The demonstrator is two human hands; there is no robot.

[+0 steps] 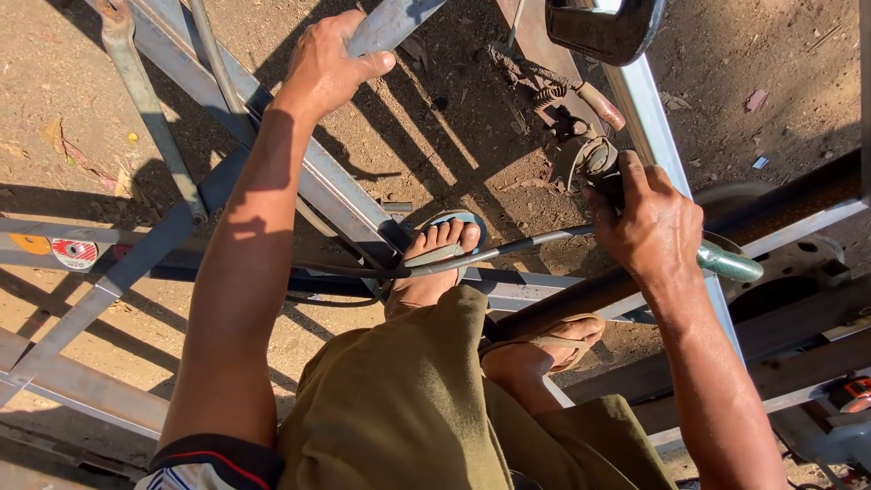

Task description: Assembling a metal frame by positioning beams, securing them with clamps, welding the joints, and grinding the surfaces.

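Observation:
My left hand [328, 62] grips a grey metal bar [381, 25] that slants from the top centre down to the left across a metal frame. My right hand [646, 218] is closed around an angle grinder [594, 161] with a green body end [730, 263]; its disc guard sits just above my fingers, next to a long pale metal rail [646, 118]. A dark cable [508, 249] runs from the grinder leftwards over my foot. I squat, with both feet in sandals [445, 238] on the frame.
Several grey steel bars [136, 263] cross on brown dirt ground at left. A dark clamp [603, 27] grips the rail at the top. A rusty tube [780, 204] and a round metal flange [798, 259] lie at right. A rusty spring tool [553, 91] lies on the dirt.

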